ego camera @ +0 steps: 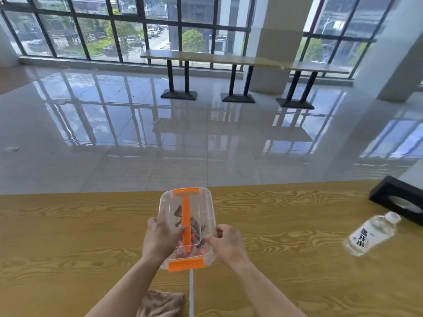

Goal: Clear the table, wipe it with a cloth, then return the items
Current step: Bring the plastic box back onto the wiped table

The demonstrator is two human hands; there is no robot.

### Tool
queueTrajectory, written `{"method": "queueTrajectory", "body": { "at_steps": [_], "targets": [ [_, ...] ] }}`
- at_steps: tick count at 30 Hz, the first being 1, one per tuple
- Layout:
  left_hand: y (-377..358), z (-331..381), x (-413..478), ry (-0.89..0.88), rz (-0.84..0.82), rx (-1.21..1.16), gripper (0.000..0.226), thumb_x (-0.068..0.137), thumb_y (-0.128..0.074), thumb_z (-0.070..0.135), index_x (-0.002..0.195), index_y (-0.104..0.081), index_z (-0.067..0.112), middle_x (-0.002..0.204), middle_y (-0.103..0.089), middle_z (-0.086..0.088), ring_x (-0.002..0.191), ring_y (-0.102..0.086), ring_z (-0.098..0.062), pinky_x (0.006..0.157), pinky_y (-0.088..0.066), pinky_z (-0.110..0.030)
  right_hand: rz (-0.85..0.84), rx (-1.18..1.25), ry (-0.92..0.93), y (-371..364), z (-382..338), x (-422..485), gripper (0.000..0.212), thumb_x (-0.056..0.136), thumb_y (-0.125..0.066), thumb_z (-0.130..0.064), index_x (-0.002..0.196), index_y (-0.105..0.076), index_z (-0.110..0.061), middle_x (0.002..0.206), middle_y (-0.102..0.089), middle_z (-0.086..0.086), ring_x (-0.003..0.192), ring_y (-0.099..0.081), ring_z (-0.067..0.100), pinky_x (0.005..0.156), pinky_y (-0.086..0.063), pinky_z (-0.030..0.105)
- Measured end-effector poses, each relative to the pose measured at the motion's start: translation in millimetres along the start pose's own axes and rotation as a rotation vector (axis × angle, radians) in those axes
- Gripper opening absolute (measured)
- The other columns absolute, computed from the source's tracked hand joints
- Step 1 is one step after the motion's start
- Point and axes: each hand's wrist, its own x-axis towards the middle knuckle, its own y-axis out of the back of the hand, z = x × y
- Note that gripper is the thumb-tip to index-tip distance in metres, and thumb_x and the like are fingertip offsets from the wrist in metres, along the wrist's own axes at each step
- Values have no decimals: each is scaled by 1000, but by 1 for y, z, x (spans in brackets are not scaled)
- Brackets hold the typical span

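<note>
A single wide-angle view from the person's head looks forward and down, close above the left hand [160,236] and right hand [229,244] at the counter [68,236], with floor [137,145] and windows [91,30] beyond them.

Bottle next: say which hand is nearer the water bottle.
Right. The right hand grips the clear box at its right edge, the water bottle to its right; the left hand lies on the box's left side.

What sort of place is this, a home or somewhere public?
Probably a canteen or office common hall, not a home: a row of long tables on black pedestal legs stands by tall grid windows, across a wide, glossy tiled floor.
</note>
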Motion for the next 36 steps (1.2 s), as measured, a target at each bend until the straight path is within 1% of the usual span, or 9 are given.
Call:
{"method": "queueTrajectory", "body": {
  "at_steps": [4, 8, 15, 18, 20, 23, 28, 31, 36],
  "targets": [
    [-41, 36, -13, -56, -81, 14, 79, 85, -70, 40, 151, -26, 32, 111, -44, -7, 83, -52, -23, 70, -41, -35, 77, 18, -79, 42, 36, -16, 25, 81, -67, -39, 87, -67, -15, 84, -73, -2, 81, -68, 16, 73, -57, 41],
    [-85, 72, -28, -94, -142, 29, 82, 84, -70, 42, 152, -23, 33, 113, -46, -7, 83, -53, -22, 69, -41, -34, 133, 32, -119, 85, 74, -26, 26, 83, -68, -37, 91, -68, -12, 89, -73, 2, 86, -68, 19, 75, -57, 41],
    [-170, 137, -59, -136, -214, 58, 84, 82, -71, 46, 151, -25, 33, 111, -45, -6, 81, -54, -21, 65, -42, -33, 196, 31, -180, 162, 149, -39, 25, 84, -68, -38, 87, -68, -14, 87, -73, -1, 84, -68, 17, 74, -57, 41],
    [-210, 166, -76, -120, -231, 50, 86, 81, -72, 47, 151, -24, 33, 112, -43, -5, 79, -55, -20, 65, -44, -33, 217, 17, -198, 199, 184, -41, 23, 87, -66, -35, 85, -65, -12, 84, -70, 0, 73, -63, 16, 64, -51, 32],
    [-235, 184, -87, -113, -230, 46, 88, 81, -72, 48, 152, -23, 33, 111, -43, -4, 75, -53, -17, 64, -44, -33, 228, 2, -199, 223, 206, -41, 23, 90, -65, -34, 80, -61, -13, 75, -65, -3, 61, -53, 10, 54, -41, 25],
    [-270, 209, -101, -100, -222, 48, 90, 80, -73, 49, 152, -22, 31, 110, -42, -4, 79, -53, -19, 67, -45, -34, 237, -16, -201, 254, 236, -40, 24, 92, -64, -33, 78, -58, -14, 68, -57, -7, 57, -46, 6, 48, -33, 19],
    [-311, 236, -120, -70, -210, 59, 90, 79, -73, 50, 151, -24, 28, 116, -41, -6, 88, -53, -24, 71, -46, -36, 211, -47, -210, 289, 273, -34, 21, 94, -60, -32, 92, -65, -13, 87, -70, 1, 65, -52, 11, 54, -37, 23],
    [-327, 247, -127, -40, -209, 67, 86, 77, -74, 49, 147, -28, 29, 114, -42, -7, 90, -55, -26, 72, -46, -37, 209, -45, -218, 300, 288, -28, 21, 94, -60, -31, 85, -61, -12, 80, -66, 2, 64, -48, 13, 55, -36, 26],
    [-343, 252, -136, -30, -248, 67, 75, 76, -77, 43, 137, -37, 27, 110, -41, -6, 82, -54, -23, 72, -45, -34, 192, -20, -238, 311, 304, -25, 24, 96, -57, -27, 76, -51, -16, 71, -52, -4, 60, -42, 12, 53, -32, 27]
  ]
}}
